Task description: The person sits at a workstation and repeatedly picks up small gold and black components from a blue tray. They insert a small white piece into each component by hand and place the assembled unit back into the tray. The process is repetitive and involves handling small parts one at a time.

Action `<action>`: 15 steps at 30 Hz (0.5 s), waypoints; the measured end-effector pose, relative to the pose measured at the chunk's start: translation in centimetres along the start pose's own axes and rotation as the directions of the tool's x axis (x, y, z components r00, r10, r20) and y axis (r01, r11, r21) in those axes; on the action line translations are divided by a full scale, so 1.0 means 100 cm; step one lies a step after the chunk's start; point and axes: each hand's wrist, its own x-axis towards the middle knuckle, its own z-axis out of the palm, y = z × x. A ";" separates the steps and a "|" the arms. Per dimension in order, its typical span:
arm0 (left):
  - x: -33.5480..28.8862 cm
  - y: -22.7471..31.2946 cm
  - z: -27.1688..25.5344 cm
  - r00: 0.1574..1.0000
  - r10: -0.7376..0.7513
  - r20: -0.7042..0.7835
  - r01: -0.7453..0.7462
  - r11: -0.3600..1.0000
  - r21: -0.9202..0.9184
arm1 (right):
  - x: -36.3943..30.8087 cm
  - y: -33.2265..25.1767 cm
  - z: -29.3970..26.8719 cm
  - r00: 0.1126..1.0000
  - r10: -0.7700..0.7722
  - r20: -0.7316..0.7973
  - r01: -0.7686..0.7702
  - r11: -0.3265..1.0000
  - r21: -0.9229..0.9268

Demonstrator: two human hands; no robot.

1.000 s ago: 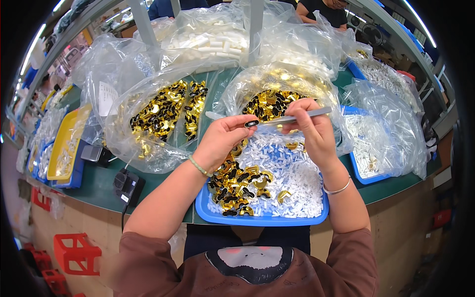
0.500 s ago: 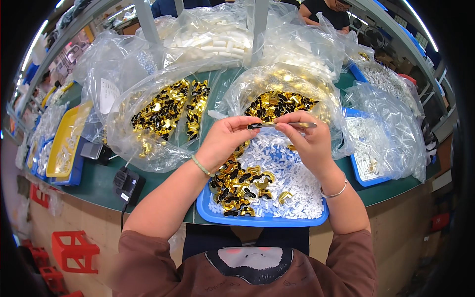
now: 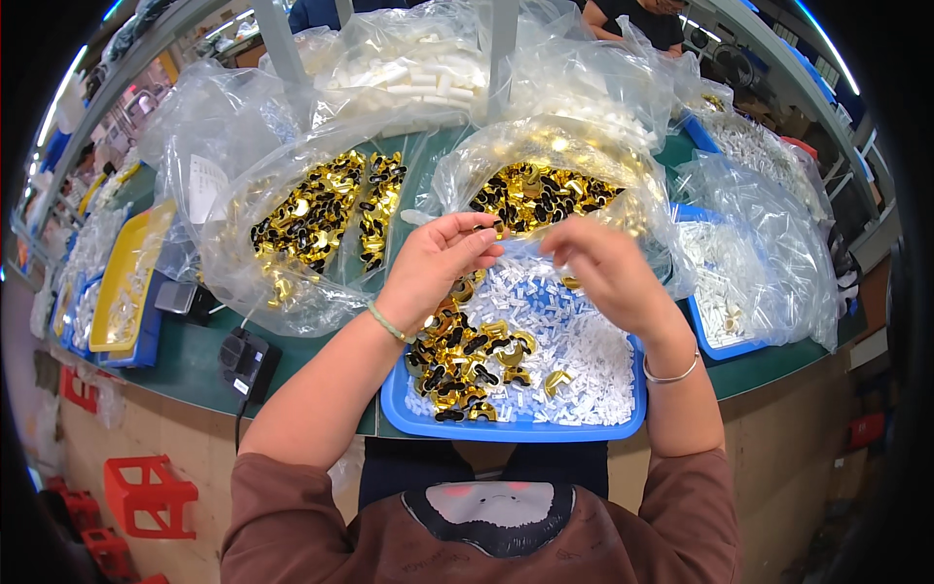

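My left hand [image 3: 433, 268] pinches a small gold-and-black part [image 3: 498, 228] between thumb and fingers, above the far edge of a blue tray [image 3: 506, 429]. To its right, my right hand [image 3: 608, 273] hovers over the same tray, its fingers curled downward and smeared by motion. Whether it still holds the thin metal tool seen earlier cannot be made out. Small white plastic pieces [image 3: 584, 384] fill much of the tray. A heap of gold-and-black parts [image 3: 457, 365] lies on them at the left.
Clear bags of gold-and-black parts lie beyond the tray, one on the left [image 3: 311, 209] and one on the right [image 3: 545, 195]. Another blue tray [image 3: 735, 347] stands at the right. A yellow tray [image 3: 125, 282] and a black adapter [image 3: 248, 360] sit at the left.
My right hand has come away from the left and turned its fingers down; the metal tool no longer shows. My left hand has shifted slightly left, keeping its pinch.
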 end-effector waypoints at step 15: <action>-0.001 0.000 0.004 0.992 -0.016 0.123 0.033 0.990 -0.139 | -0.007 0.018 0.016 0.920 0.141 0.367 -0.040 0.962 -0.271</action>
